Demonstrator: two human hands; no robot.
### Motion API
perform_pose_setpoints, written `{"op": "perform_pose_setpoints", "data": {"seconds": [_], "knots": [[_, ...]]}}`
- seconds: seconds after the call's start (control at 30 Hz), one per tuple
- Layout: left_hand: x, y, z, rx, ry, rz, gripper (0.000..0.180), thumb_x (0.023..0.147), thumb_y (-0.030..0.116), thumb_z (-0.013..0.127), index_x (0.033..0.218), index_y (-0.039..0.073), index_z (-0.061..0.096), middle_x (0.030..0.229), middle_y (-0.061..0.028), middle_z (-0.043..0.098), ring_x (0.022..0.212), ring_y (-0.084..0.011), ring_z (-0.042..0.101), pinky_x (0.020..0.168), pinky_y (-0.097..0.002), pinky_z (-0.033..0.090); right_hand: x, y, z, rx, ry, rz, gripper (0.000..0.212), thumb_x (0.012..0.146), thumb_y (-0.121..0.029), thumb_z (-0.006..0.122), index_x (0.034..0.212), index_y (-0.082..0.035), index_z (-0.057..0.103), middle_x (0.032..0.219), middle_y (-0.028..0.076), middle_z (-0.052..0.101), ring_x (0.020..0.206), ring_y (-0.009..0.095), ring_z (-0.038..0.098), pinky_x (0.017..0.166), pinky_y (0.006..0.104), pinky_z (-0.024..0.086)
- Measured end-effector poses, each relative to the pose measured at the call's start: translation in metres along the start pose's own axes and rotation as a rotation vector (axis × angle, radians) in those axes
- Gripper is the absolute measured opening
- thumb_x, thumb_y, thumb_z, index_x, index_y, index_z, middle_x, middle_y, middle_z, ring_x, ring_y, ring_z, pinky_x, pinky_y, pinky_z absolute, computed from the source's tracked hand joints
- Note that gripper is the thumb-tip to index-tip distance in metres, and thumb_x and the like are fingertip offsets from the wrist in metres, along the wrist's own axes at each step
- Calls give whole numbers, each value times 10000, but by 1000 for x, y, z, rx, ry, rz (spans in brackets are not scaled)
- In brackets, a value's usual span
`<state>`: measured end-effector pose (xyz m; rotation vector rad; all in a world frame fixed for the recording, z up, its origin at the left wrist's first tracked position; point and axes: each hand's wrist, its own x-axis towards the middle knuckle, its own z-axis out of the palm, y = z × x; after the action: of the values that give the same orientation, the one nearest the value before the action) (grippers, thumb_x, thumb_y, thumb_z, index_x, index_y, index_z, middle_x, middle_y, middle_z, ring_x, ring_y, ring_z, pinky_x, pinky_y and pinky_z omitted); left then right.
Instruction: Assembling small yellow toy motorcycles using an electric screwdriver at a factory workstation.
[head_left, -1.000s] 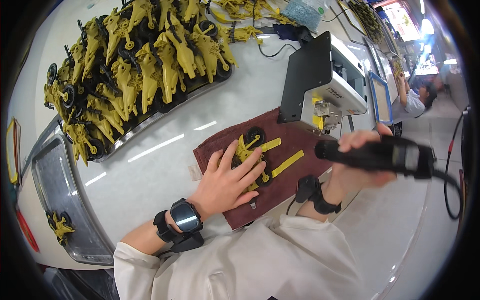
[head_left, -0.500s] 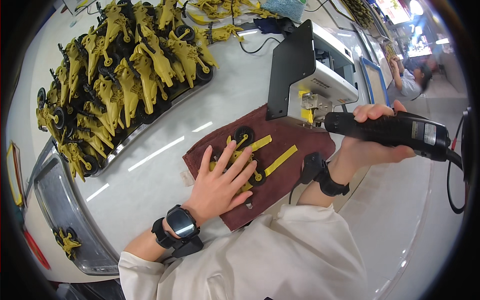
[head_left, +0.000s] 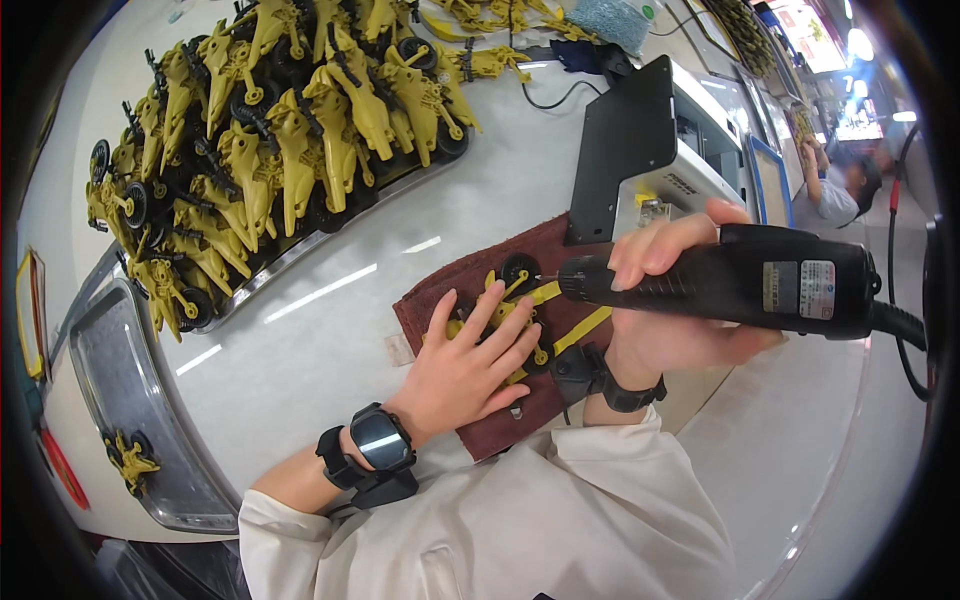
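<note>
A black electric screwdriver (head_left: pixel 730 285) lies level in my right hand (head_left: pixel 650 340), its fingers wrapped round the body. Its thin bit points left, close to a black wheel (head_left: pixel 520 273) of a small yellow toy motorcycle; whether it touches a screw cannot be made out. My left hand (head_left: pixel 460 370) rests flat with spread fingers over the toy, hiding most of it. Toy and hand are on a dark red cloth (head_left: pixel 425 305). Yellow strips (head_left: pixel 582 330) lie on this cloth beside the toy.
A black and white box-shaped machine (head_left: pixel 625 150) stands behind the cloth. Many yellow toy motorcycles (head_left: pixel 300 165) are heaped on a tray at the upper left. A metal tray (head_left: pixel 180 440) at left holds one small yellow-and-black piece (head_left: pixel 130 462). Another person (head_left: pixel 835 195) sits far right.
My right hand has brought the screwdriver left, from the machine's front to the toy's wheel. My left hand stays spread on the toy. The whole view has shifted slightly.
</note>
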<state>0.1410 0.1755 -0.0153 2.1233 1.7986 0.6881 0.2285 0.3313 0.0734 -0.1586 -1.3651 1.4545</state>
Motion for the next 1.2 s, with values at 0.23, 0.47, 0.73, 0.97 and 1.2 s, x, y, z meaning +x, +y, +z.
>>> {"op": "perform_pose_setpoints", "data": {"seconds": [0.23,0.47,0.73,0.97,1.2], "knots": [[0,-2,1,-3,37,1,556,815,473,573,1256,140,505,1403,-62,394,1342,-304,298,1038,-561,231,-1,9,5,53,43,59,943,791,-792,241,1211,32,425,696,132,536,478,223,503,454,344,421],[2,-3,0,-23,31,-11,552,815,481,569,1249,144,513,1404,-57,395,1345,-300,296,1041,-556,237,0,26,-2,41,-71,74,971,736,-834,342,1216,7,420,713,125,551,489,217,520,462,339,440],[-1,-4,-2,-51,33,-21,573,813,515,549,1252,148,512,1405,-55,395,1353,-298,285,1038,-546,245,-5,37,-6,73,-202,29,945,679,-834,454,1133,-6,425,716,124,556,491,216,533,450,326,437],[1,-4,0,1,-8,3,579,826,527,531,1275,162,493,1421,-48,387,1341,-301,304,1011,-535,251,-4,39,-6,42,-109,56,1016,653,-873,402,1168,3,411,656,110,550,475,219,531,438,327,445],[6,4,-2,59,-37,-37,574,816,514,561,1282,185,496,1418,-35,391,1330,-301,315,992,-533,244,17,-55,-17,-138,93,-329,1008,718,-809,432,1248,48,422,704,112,530,483,208,488,474,336,426]]}}
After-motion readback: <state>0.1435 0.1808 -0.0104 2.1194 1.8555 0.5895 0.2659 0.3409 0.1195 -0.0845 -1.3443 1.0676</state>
